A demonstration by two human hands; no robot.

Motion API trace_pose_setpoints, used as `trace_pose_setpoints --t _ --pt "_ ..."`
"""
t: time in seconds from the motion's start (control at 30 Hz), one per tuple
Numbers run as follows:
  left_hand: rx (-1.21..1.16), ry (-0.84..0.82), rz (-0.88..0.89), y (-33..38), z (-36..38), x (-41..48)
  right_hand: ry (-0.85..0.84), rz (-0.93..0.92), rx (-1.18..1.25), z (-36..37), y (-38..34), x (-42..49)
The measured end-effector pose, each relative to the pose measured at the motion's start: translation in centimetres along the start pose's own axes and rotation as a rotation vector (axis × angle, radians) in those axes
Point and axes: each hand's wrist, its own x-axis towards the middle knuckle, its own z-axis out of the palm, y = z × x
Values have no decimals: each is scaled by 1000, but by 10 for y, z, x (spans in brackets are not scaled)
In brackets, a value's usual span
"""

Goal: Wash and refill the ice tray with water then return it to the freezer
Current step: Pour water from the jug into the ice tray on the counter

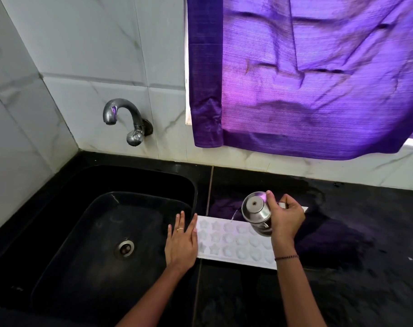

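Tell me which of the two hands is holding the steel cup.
The right hand: its fingers curl round the tilted steel cup above the ice tray. The left hand lies flat with straight fingers at the tray's left end, holding nothing.

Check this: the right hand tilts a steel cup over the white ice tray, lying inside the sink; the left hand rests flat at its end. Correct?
One error: the head view shows the ice tray on the black counter beside the sink, not inside it. The right hand, steel cup and left hand are as stated.

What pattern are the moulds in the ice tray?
Star shapes, set in rows across the white ice tray; the head view shows them best.
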Motion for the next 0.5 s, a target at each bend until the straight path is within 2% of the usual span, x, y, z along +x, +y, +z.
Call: trace_pose_setpoints --t 0.27,0.5 --pt "5 3 -3 1 0 0 48 185 173 -6 -1 9" --pt "6 2 -8 0 0 -1 59 145 143 -17 3 20"
